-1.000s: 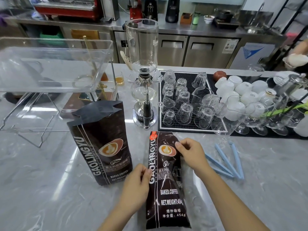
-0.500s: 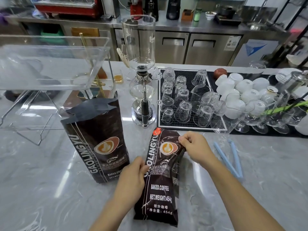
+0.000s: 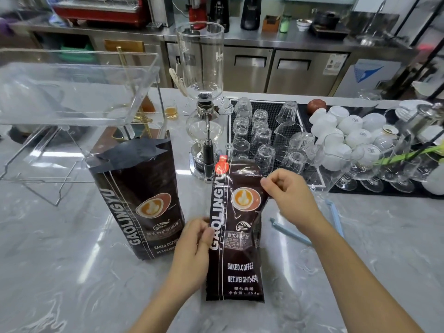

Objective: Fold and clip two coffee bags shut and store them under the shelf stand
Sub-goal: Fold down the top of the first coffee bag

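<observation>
Two dark brown coffee bags are on the marble counter. The left bag [image 3: 141, 200] stands upright by itself, its top open and crumpled. The right bag [image 3: 236, 239] is held upright between my hands. My left hand [image 3: 192, 251] grips its left edge at mid height. My right hand [image 3: 288, 191] pinches its upper right edge. Light blue sealing clips [image 3: 289, 233] lie on the counter to the right, partly hidden by my right forearm. A clear acrylic shelf stand [image 3: 72, 97] on wire legs stands at the left.
A glass siphon coffee maker [image 3: 204, 111] stands just behind the bags. A black mat with upturned glasses [image 3: 264, 138] and white cups [image 3: 348, 126] fills the right rear. A steel back counter with machines runs across the far side.
The right bag has gone from lying flat to standing upright between my hands. My right hand moved up to its upper right edge; my left hand stays on the left edge.
</observation>
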